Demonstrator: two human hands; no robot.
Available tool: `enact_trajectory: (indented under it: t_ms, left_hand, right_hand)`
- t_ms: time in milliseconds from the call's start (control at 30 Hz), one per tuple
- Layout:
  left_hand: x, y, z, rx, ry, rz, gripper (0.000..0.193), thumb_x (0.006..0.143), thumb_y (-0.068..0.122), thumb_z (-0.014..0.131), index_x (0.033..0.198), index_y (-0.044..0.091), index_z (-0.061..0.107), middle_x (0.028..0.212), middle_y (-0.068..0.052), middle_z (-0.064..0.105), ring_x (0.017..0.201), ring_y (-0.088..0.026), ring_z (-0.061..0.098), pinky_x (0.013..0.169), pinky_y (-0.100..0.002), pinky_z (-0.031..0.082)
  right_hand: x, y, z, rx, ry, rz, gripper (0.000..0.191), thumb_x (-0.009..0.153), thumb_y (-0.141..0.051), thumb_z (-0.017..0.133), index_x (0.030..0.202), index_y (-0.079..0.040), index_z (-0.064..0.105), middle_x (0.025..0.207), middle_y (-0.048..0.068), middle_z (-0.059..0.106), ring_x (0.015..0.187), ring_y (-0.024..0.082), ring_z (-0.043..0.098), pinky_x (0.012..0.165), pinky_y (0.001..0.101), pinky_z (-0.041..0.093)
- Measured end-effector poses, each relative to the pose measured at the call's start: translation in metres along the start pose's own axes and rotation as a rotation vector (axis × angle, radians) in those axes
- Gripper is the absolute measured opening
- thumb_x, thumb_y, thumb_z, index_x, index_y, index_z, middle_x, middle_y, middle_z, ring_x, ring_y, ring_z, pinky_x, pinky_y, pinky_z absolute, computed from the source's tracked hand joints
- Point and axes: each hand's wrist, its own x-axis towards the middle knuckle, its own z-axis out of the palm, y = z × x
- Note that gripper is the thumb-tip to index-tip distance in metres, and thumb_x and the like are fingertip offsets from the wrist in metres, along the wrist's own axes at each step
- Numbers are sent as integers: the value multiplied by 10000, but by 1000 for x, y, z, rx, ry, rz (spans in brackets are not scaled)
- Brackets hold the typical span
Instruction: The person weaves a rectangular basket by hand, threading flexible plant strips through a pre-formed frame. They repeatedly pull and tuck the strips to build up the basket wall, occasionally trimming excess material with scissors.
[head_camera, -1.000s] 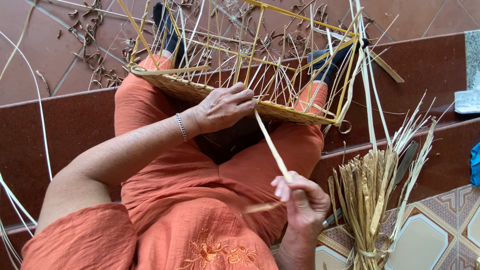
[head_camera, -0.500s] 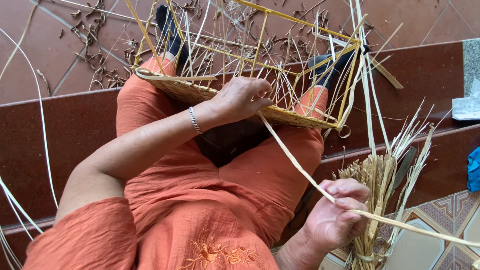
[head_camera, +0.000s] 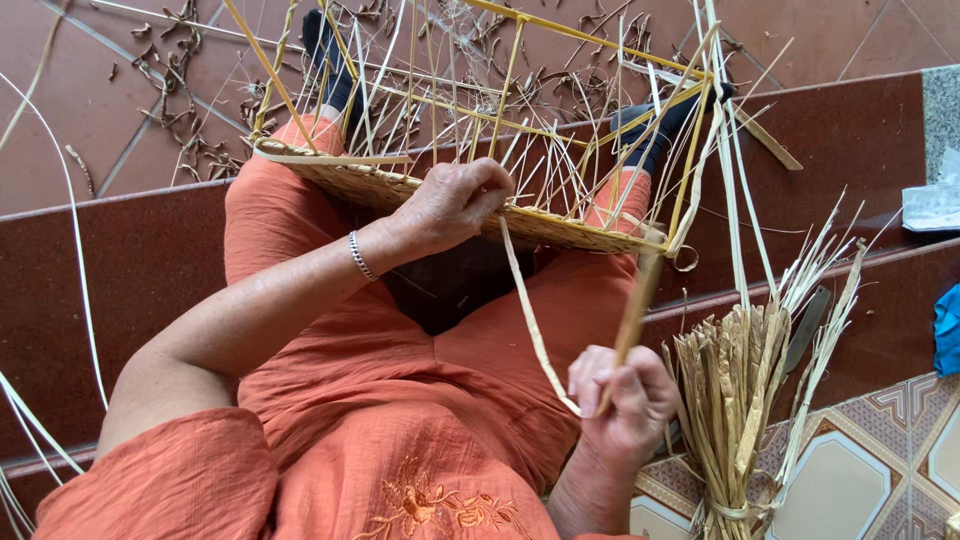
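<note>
Left hand (head_camera: 455, 205) rests curled over the near rim of a half-woven basket (head_camera: 480, 215), fingers folded down onto the woven band and pressing it where a pale flat strip (head_camera: 530, 320) comes out from under them. Right hand (head_camera: 620, 400) is closed in a loose fist lower down, pinching the far end of that same strip between thumb and fingers.

From the left hand the strip runs down and to the right, bends at the right fist, and then rises up and right toward the basket's corner, so it makes a narrow V. The basket lies across the person's lap on orange trousers (head_camera: 400, 400), its woven base edge running left to right with a slight downward tilt toward the right. A yellow wire frame (head_camera: 600, 40) and many loose uprights stand away from the person.

A tied bundle of dry split stalks (head_camera: 740, 400) stands upright just beside the right hand. The person sits on dark red polished steps (head_camera: 110, 270); reddish floor tiles (head_camera: 60, 90) above are strewn with shavings, and patterned tiles (head_camera: 880, 460) show at the lower right.
</note>
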Motion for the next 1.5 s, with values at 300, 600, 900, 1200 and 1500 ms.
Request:
enact_trajectory:
  t_ms: [300, 600, 900, 1200, 1500]
  left_hand:
    - [-22, 41, -22, 346, 141, 362, 408, 929, 67, 733, 1282, 24, 534, 1115, -201, 544, 895, -267, 633, 659, -352, 587]
    - [35, 4, -22, 163, -6, 137, 110, 888, 33, 781, 991, 30, 744, 908, -117, 753, 782, -230, 760, 688, -331, 618]
    - [83, -16, 0, 9, -550, -466, 85, 940, 106, 671, 950, 33, 714, 798, -104, 746, 652, -185, 743, 583, -323, 645]
    - [97, -17, -4, -99, -639, -405, 132, 745, 2, 799, 868, 15, 752, 796, -115, 742, 692, -186, 725, 555, -293, 581]
    - [106, 8, -2, 122, -765, -500, 137, 765, 5, 809, 878, -55, 759, 792, -154, 766, 661, -180, 763, 564, -267, 635]
  right_hand:
    - [35, 52, 48, -96, 158, 362, 212, 1037, -79, 591, 850, 0, 653, 614, 30, 605, 460, 68, 506, 420, 230, 429]
    - [64, 84, 47, -944, 155, -86, 199, 1089, -154, 595, 1152, -17, 725, 1006, 61, 694, 908, 141, 655, 772, 289, 544]
    - [57, 116, 41, -1503, 42, -340, 403, 942, -15, 735, 1338, -24, 660, 1190, 155, 646, 1051, 325, 661, 897, 425, 571]
    - [51, 128, 33, -1628, 7, -357, 549, 917, -27, 748, 1434, -38, 563, 1245, 158, 620, 1063, 345, 645, 909, 443, 571]
    - [48, 138, 24, -1648, 5, -336, 576, 919, -55, 756, 1446, -27, 523, 1285, 166, 610, 1085, 346, 649, 887, 441, 577]
